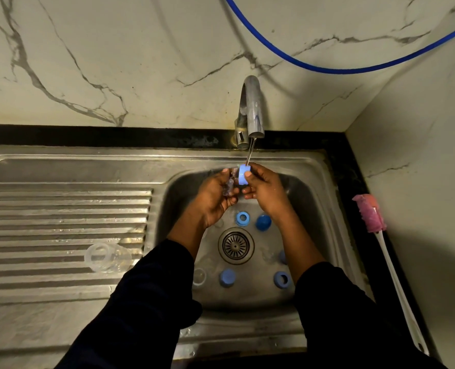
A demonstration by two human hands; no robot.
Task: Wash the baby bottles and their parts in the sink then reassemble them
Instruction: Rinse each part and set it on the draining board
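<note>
Under tap (251,107), blue ring (243,175) sideways

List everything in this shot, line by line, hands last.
sink: one, steel, centre, drainboard on its left
tap: one, chrome, behind basin, running
hose: one, blue, across wall
bottle brush: one, pink head, white handle, counter right of sink
clear bottle: one, lying on drainboard
blue parts: five, basin floor, around drain; one partly hidden
clear part: one, basin floor, near left sleeve
blue ring: one, under the stream
clear teat: one, in left hand
left hand: holds clear teat
right hand: pinches blue ring
</note>
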